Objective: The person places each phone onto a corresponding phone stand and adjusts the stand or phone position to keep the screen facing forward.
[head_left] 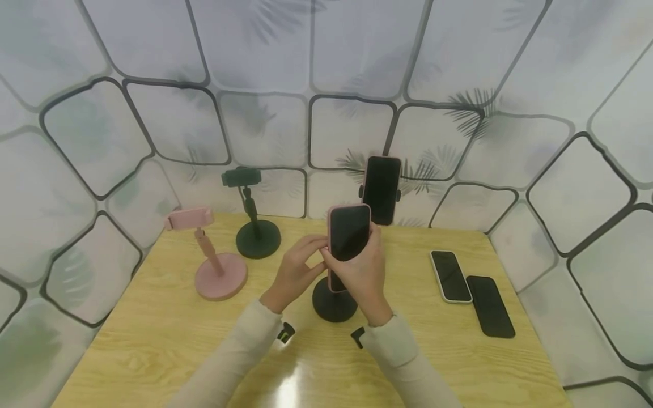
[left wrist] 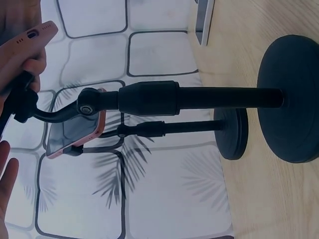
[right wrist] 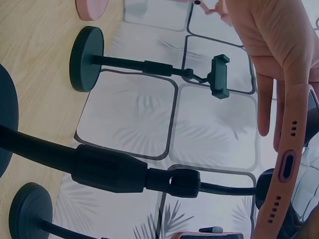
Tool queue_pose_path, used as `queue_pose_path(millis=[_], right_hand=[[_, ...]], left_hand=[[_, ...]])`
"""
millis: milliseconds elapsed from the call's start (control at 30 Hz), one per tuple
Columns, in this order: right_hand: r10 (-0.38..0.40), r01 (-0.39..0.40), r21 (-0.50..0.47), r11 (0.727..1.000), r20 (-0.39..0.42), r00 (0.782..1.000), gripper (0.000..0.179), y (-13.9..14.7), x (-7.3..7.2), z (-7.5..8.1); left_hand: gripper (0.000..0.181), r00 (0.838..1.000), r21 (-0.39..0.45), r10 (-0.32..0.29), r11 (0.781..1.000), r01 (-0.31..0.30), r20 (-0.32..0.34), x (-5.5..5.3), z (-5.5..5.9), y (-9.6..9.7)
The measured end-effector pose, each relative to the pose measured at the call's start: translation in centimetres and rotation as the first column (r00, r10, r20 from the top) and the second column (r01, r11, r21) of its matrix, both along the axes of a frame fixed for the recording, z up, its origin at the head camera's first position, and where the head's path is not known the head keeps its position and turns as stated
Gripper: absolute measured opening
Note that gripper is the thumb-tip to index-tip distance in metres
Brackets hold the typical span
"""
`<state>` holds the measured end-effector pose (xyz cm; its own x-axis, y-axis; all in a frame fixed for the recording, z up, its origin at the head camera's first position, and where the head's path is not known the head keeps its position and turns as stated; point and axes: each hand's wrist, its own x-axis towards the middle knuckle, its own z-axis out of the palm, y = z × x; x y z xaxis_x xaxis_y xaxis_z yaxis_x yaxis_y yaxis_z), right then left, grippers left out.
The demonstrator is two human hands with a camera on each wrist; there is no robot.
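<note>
A phone in a pink case [head_left: 349,231] is upright at the top of the nearest black phone stand [left wrist: 224,97]. My right hand [head_left: 364,275] grips it from the right, thumb across its lower front. My left hand [head_left: 296,269] reaches in from the left, fingertips right at the phone's left edge. In the right wrist view two fingers of the left hand [right wrist: 274,59] extend straight behind the phone. The stand's dark clamp [left wrist: 22,102] sits against the back of the phone, partly hidden by it.
Behind, another black stand holds a pink-cased phone [head_left: 381,190] upright. To the left stand a pink phone stand [head_left: 220,277] and a dark green one [head_left: 257,238]. A white-edged phone [head_left: 451,276] and a black phone [head_left: 491,306] lie on the wooden table's [head_left: 439,351] right side.
</note>
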<state>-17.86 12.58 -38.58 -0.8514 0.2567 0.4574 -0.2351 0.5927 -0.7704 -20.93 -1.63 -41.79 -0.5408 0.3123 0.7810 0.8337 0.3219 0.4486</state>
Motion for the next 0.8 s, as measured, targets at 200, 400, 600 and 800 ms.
queue_pose_path(millis=[200,400,600,800], right_hand=[[0.001,-0.001,-0.012,1.0,0.011,1.0,0.087,0.2,0.1,0.0],[-0.008,0.009,-0.023,1.0,0.024,1.0,0.089,0.3,0.2,0.2],[-0.009,0.01,-0.02,1.0,0.032,0.999,0.089,0.5,0.4,0.3],[-0.004,0.005,-0.013,1.0,0.038,0.999,0.089,0.6,0.4,0.4]], left_hand=[[0.04,0.999,0.016,-0.018,1.0,0.018,-0.042,-0.4,-0.2,0.7],[0.036,0.998,0.013,-0.001,1.0,0.002,-0.069,-0.4,-0.1,1.1],[0.034,0.995,-0.012,0.016,1.0,-0.017,-0.103,-0.3,0.1,1.0],[0.032,0.991,-0.058,0.021,0.998,-0.029,-0.13,-0.5,0.5,0.7]])
